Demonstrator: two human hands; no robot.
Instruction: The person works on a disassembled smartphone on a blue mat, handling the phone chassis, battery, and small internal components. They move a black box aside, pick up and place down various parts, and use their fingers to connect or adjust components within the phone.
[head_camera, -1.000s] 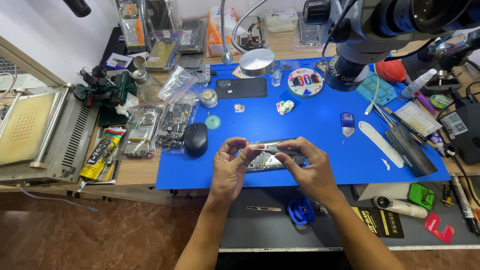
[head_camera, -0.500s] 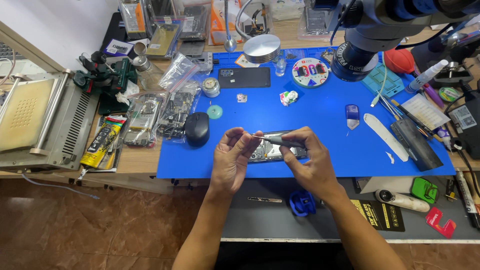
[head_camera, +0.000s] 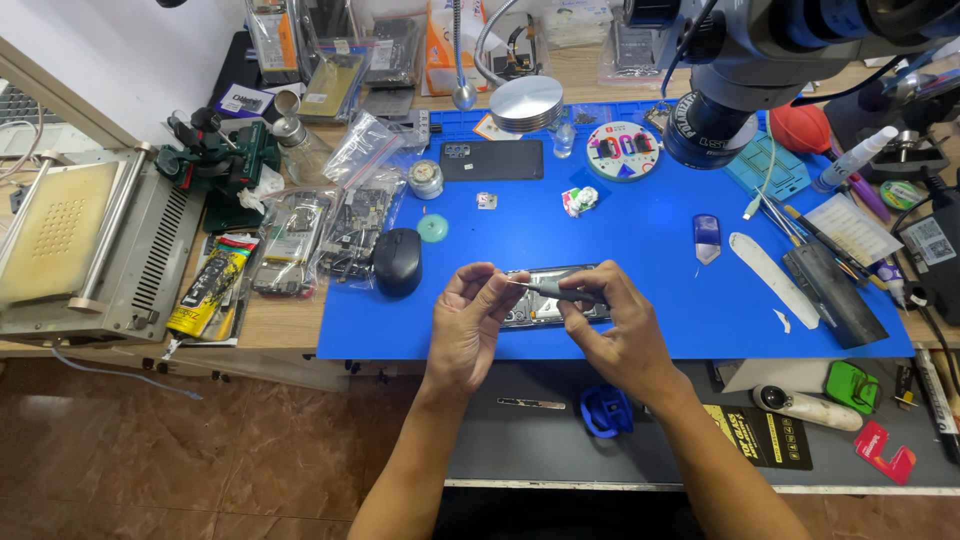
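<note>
An opened phone (head_camera: 545, 297) lies on the blue work mat (head_camera: 640, 240) near its front edge, its insides showing. My left hand (head_camera: 468, 325) rests on the phone's left end, fingertips pinched at the tip of a thin grey tool (head_camera: 553, 291). My right hand (head_camera: 612, 335) grips that tool like a pen, its tip pointing left over the phone. Both hands cover much of the phone.
A black mouse (head_camera: 398, 261) sits left of the hands. Bagged phone parts (head_camera: 330, 228) and a heating machine (head_camera: 75, 250) lie further left. A microscope head (head_camera: 730, 90), a round screw tray (head_camera: 622, 150), a dark phone (head_camera: 491, 159), and a white spudger (head_camera: 771, 277) surround the mat.
The hands keep their place over the phone; the tool stays between them. The view has shifted slightly with my head.
</note>
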